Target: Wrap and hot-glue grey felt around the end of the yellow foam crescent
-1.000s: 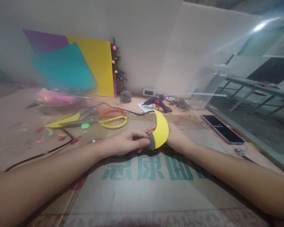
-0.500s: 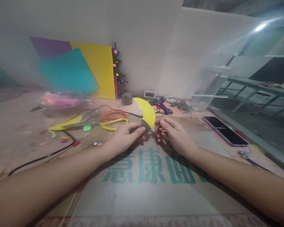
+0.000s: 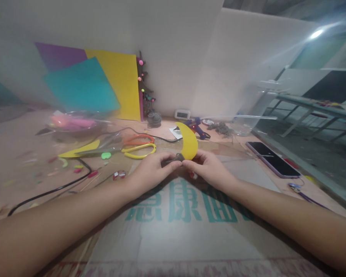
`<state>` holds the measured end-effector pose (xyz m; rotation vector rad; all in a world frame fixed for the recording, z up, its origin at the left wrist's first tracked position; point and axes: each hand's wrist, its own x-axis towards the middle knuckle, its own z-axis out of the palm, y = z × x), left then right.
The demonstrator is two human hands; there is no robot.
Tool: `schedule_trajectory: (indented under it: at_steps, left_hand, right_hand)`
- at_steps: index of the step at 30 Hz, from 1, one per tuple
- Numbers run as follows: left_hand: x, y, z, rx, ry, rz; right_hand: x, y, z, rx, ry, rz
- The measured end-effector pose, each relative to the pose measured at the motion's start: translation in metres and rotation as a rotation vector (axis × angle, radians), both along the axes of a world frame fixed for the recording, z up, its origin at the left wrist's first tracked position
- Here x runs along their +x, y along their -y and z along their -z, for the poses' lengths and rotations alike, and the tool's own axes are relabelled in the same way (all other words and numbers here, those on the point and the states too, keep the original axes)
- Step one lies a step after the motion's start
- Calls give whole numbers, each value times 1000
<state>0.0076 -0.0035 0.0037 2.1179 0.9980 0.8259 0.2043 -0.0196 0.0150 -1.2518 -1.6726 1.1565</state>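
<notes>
A yellow crescent (image 3: 190, 140), flat like craft paper or foam, stands tilted between my hands above the cardboard. A dark grey fuzzy band (image 3: 178, 157) covers its lower tip. My left hand (image 3: 164, 165) pinches that banded tip between thumb and fingers. From the other side, my right hand (image 3: 204, 165) is closed on the lower end of the crescent, its thumb meeting the left thumb. Its fingertips are partly hidden behind the piece.
Scissors (image 3: 140, 152) and a black cord (image 3: 60, 188) lie to the left among scraps. Behind stand a glue gun (image 3: 198, 129), a small white clock (image 3: 182, 114) and grey fuzzy strands (image 3: 220, 129). A phone (image 3: 272, 159) lies at right; coloured sheets (image 3: 112, 84) lean on the wall.
My right hand has moved in from beside the crescent and closed on its lower end. The crescent has shifted slightly right and down, and both thumbs now meet.
</notes>
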Motion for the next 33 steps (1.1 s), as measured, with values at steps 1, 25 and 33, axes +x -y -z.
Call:
schedule_trajectory:
  at_steps: [1,25,33]
  left_hand:
    - [0,0,0,12,15,-26]
    - [0,-4,-1,40,81,-55]
    - [4,-12,7,-184,272,-83]
  right_hand:
    - [0,0,0,6,6,-1]
    - [0,-2,3,-14,15,-53]
    - [9,-9,-17,295,-146,112]
